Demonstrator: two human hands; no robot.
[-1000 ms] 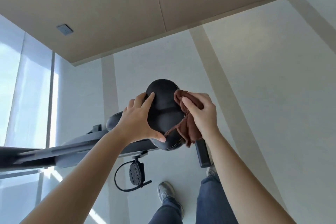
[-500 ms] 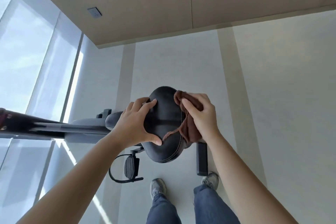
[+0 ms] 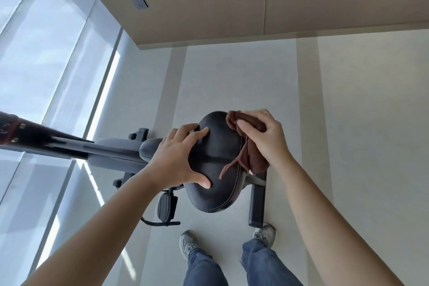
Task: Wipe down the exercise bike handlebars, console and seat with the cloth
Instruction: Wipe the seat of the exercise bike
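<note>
Bracing the seat (image 3: 214, 165) from its left side, the left hand (image 3: 178, 158) spreads wide so it stays steady; the right hand (image 3: 264, 137) clutches the cloth (image 3: 253, 158) against the seat's right edge for wiping.

The black padded seat (image 3: 214, 165), edged with pale stitching, is seen from above, its wide end nearest the camera and its narrow nose toward the grey bike frame (image 3: 111, 153). A crumpled reddish-brown cloth (image 3: 251, 158) is draped over the seat's right edge, a thin strip of it trailing onto the top surface.
</note>
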